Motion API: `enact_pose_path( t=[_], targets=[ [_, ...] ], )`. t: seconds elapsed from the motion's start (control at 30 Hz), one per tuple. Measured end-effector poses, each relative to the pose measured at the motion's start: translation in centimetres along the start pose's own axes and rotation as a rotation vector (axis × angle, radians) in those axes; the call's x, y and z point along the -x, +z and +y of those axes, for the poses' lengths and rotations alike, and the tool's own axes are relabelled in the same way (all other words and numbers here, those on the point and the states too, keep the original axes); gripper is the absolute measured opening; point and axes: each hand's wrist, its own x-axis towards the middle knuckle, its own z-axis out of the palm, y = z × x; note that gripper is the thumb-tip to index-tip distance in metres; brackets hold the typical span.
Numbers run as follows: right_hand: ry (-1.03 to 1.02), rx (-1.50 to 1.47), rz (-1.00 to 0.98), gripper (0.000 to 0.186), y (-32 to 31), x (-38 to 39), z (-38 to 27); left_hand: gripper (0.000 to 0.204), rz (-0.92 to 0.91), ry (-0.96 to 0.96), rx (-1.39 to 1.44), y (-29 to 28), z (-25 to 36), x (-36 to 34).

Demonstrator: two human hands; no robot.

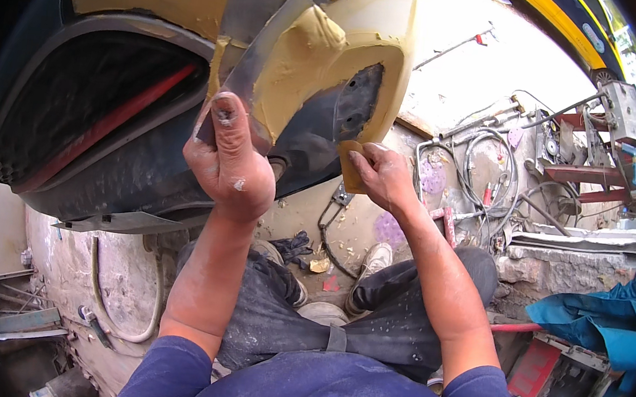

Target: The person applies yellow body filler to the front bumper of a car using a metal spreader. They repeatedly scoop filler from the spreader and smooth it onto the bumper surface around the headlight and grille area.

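A car bumper [150,190], dark with a broad coat of yellow filler, fills the upper left. My left hand [231,159] is closed, thumb up, on the lower end of a flat mixing plate [248,88]. A thick lump of yellow filler [300,63] lies on that plate, which hides part of the bumper behind it. My right hand [389,176] pinches a small tan filler spreader [352,173] between thumb and fingers. The spreader is beside the bumper's lower right corner, near a bare dark patch [360,99]; whether it touches is unclear.
Coiled hoses [488,177] and a metal frame with red bars [588,175] lie to the right. A dark glove [294,248] sits on the floor by my feet. Blue cloth [605,318] hangs at lower right; a yellow car [561,23] stands beyond.
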Motion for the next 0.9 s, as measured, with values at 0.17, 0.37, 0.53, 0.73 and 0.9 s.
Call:
enact_pose_path(
  t=[0.17,0.37,0.53,0.73,0.9],
  targets=[
    [-0.041,-0.034,0.022,0.039,-1.5,-0.2,-0.5,0.051,-0.031,-0.067,0.131,0.1,0.1,-0.1],
    [0.122,-0.223,-0.236,0.037,-6.2,0.3,-1.4,0.055,-0.021,-0.075,0.101,0.2,0.1,0.1],
    [0.176,-0.859,-0.058,0.034,-7.9,1.6,-2.6,0.062,-0.183,-0.194,0.105,0.9,0.4,1.1],
    [0.135,-1.11,0.176,0.039,-11.7,1.6,-1.7,0.048,-0.242,-0.387,0.335,2.3,0.1,1.8],
    [0.227,-1.025,0.243,0.035,-10.2,1.6,0.7,0.046,-0.227,-0.367,0.341,2.2,0.0,1.4]
  ],
)
